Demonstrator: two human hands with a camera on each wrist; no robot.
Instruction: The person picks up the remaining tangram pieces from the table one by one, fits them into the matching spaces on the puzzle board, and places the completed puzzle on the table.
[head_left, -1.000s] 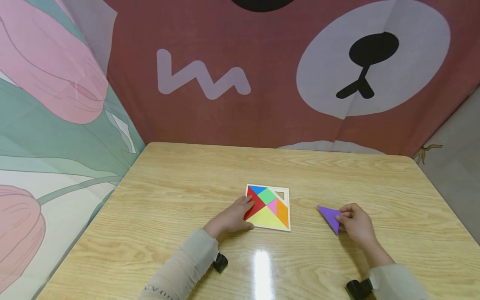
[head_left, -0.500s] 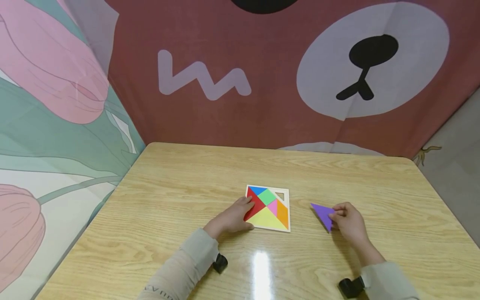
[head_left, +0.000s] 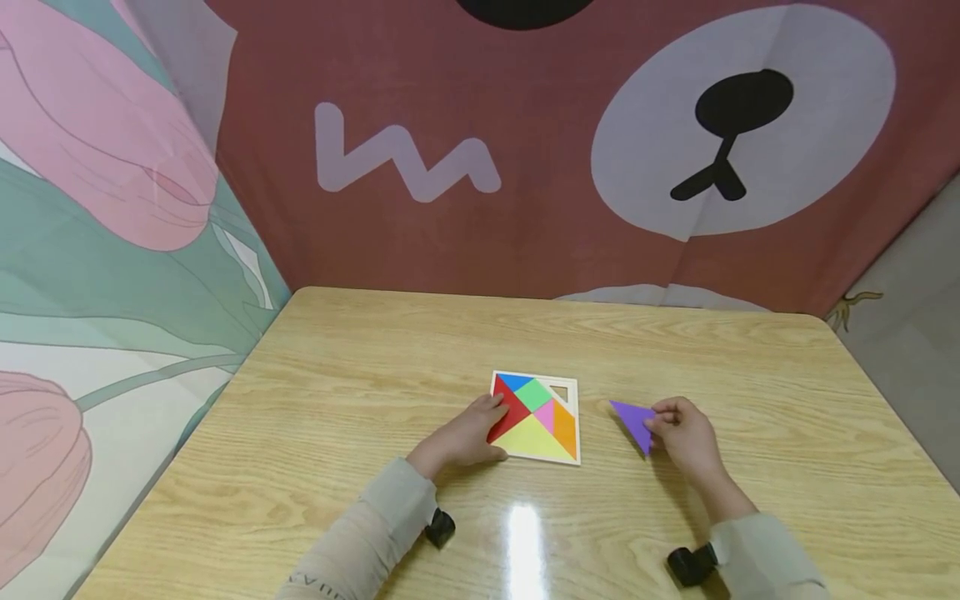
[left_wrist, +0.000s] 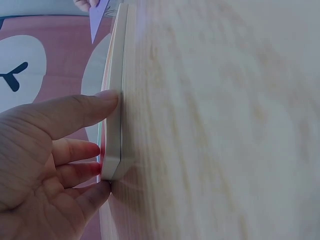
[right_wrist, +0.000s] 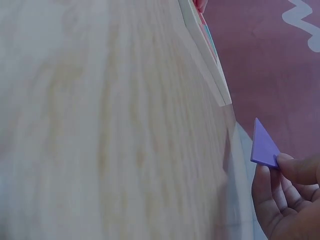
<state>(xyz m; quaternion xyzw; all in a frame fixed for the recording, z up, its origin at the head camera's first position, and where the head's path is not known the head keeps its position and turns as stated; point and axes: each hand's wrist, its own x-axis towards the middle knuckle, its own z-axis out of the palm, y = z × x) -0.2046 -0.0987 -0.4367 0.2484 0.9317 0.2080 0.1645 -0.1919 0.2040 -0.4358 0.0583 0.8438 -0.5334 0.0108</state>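
A square tangram board with a white rim lies on the table, filled with red, blue, green, pink, orange and yellow pieces. One small triangular opening shows at its far right corner. My left hand rests on the board's left side, fingertips on the red piece and thumb against the near edge. To the right of the board, my right hand pinches a purple triangle between thumb and fingers. In the right wrist view the triangle is tilted, held off the table and apart from the board.
The wood-grain table reaches back to a red-brown cloth with a cartoon animal face. A flowered cloth hangs at the left. Black devices sit at both wrists. A bright reflection lies on the table's near part.
My right hand has moved left and slightly away from me, bringing the purple triangle closer to the board. The left hand and the board have stayed in place.
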